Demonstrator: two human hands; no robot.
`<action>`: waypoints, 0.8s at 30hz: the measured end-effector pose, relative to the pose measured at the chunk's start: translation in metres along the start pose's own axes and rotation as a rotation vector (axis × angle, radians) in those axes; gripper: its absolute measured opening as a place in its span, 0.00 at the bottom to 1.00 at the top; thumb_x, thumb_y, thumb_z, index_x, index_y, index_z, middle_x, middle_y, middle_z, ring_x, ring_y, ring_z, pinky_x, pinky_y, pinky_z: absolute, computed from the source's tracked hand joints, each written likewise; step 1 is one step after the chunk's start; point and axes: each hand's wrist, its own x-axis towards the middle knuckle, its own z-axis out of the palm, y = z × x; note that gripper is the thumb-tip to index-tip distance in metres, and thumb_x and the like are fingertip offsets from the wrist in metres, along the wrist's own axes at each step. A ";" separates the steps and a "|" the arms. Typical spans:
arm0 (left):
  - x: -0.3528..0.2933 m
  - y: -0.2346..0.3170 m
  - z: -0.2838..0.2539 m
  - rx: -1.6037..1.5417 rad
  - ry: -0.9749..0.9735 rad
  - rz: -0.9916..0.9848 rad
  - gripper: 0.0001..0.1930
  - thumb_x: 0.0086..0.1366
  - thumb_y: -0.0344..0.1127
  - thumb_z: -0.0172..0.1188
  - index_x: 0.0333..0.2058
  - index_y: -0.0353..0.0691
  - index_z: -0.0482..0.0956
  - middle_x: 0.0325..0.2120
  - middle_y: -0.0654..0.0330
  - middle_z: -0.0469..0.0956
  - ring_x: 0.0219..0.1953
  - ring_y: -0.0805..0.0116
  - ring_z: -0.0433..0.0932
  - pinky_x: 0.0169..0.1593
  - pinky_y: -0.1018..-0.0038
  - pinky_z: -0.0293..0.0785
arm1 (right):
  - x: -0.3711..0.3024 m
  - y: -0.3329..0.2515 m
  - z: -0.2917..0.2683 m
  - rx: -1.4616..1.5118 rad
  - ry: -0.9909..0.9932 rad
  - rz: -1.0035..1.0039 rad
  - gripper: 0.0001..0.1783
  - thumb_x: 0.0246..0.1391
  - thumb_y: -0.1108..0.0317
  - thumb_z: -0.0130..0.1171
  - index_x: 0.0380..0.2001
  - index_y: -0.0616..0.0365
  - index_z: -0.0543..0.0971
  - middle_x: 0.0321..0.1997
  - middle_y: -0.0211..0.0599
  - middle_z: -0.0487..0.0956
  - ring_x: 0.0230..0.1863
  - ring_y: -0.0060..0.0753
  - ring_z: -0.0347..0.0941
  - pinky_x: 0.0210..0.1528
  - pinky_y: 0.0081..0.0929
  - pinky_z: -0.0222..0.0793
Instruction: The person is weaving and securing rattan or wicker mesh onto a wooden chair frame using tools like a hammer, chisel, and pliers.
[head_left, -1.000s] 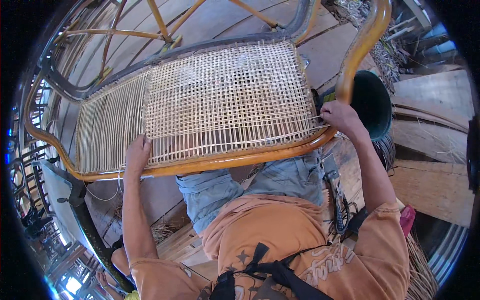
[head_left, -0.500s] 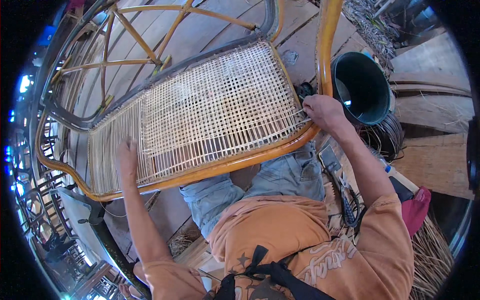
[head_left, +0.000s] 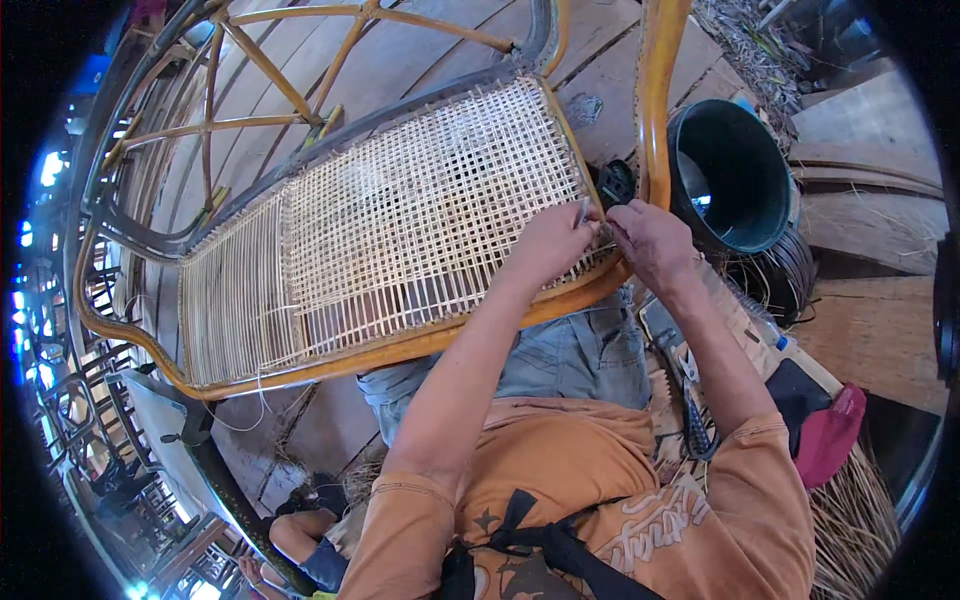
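Across my lap lies a woven cane panel (head_left: 420, 210), set in a chair frame (head_left: 440, 345) of glossy bent rattan. Its right part is an open grid; toward the left only parallel strands show. My right hand (head_left: 655, 245) is at the panel's right end, fingers pinched on what looks like a cane strand, mostly hidden by the fingertips. Right beside it, my left hand (head_left: 550, 245) is closed over the panel's right edge. A small grey piece shows between its fingers, too small to name. The fingertips of both hands nearly touch.
A dark green bucket (head_left: 785, 190) stands right of the frame, with a dark coil (head_left: 775, 275) below it. Tools including pliers (head_left: 690, 400) lie by my right thigh. A maroon cloth (head_left: 832, 435) and loose cane strips (head_left: 860, 530) are at lower right. Another person's leg (head_left: 300, 538) shows at lower left.
My left hand has moved right, from the parallel strands on the left to the panel's right edge beside my right hand. My right hand has stayed near the same corner.
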 end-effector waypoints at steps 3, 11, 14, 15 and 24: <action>0.007 0.000 0.003 -0.229 -0.007 -0.102 0.10 0.60 0.36 0.54 0.35 0.36 0.77 0.19 0.65 0.72 0.17 0.77 0.65 0.23 0.76 0.64 | -0.001 -0.002 -0.002 0.003 0.037 0.011 0.06 0.51 0.62 0.53 0.26 0.51 0.73 0.25 0.36 0.72 0.30 0.44 0.72 0.29 0.39 0.68; 0.008 0.005 -0.004 -0.273 -0.106 -0.183 0.12 0.57 0.38 0.55 0.27 0.33 0.75 0.19 0.57 0.75 0.22 0.67 0.74 0.29 0.70 0.69 | 0.000 0.000 0.001 0.031 0.038 0.044 0.05 0.50 0.63 0.55 0.28 0.51 0.74 0.27 0.36 0.73 0.32 0.43 0.73 0.31 0.36 0.68; 0.004 0.009 -0.009 -0.253 -0.138 -0.284 0.11 0.58 0.38 0.54 0.25 0.34 0.74 0.17 0.61 0.74 0.18 0.74 0.71 0.23 0.75 0.67 | -0.002 0.004 -0.005 0.177 0.083 0.094 0.05 0.51 0.65 0.55 0.31 0.52 0.76 0.30 0.38 0.75 0.33 0.41 0.74 0.33 0.33 0.69; 0.005 0.004 -0.008 -0.289 -0.131 -0.292 0.11 0.58 0.37 0.54 0.25 0.35 0.74 0.17 0.61 0.73 0.16 0.74 0.70 0.21 0.76 0.65 | -0.001 0.005 -0.005 0.310 0.177 0.070 0.06 0.52 0.65 0.54 0.30 0.54 0.76 0.30 0.40 0.75 0.32 0.40 0.74 0.33 0.31 0.70; -0.003 0.002 -0.007 -0.386 -0.131 -0.298 0.08 0.57 0.35 0.55 0.26 0.35 0.74 0.15 0.65 0.70 0.14 0.77 0.66 0.19 0.79 0.63 | -0.049 0.050 0.010 0.942 0.438 0.592 0.09 0.56 0.69 0.55 0.37 0.63 0.77 0.30 0.24 0.74 0.32 0.15 0.68 0.35 0.14 0.65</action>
